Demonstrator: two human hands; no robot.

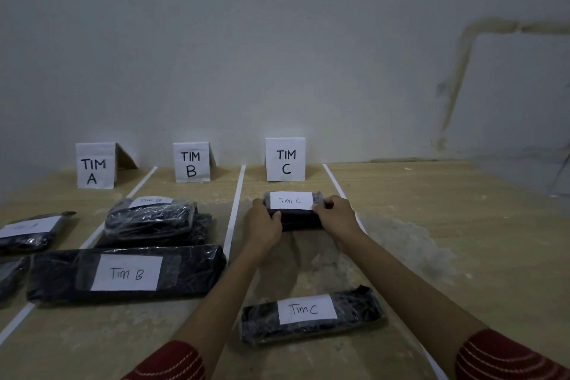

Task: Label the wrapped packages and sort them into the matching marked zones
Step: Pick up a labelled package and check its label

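In the head view, the person is setting a black wrapped package (296,221), its white label reading "Tim C", on the wooden table (462,225) just in front of the TIM C sign (285,159), inside the lane bounded by white tape lines (234,210). The left hand (263,225) is gripping the package's left end with fingers curled round it. The right hand (336,219) is holding the right end, fingertips pinching near the label's edge. A second Tim C package (310,318) is lying in the same lane, farther from the sign and nearer the person. Left of the sign, across the tape, Tim B packages (126,274) are lying in the next lane.

The step in hand appears to be placing this package in zone C. The next move probably calls for both hands releasing and drawing back without dragging the package over the tape.
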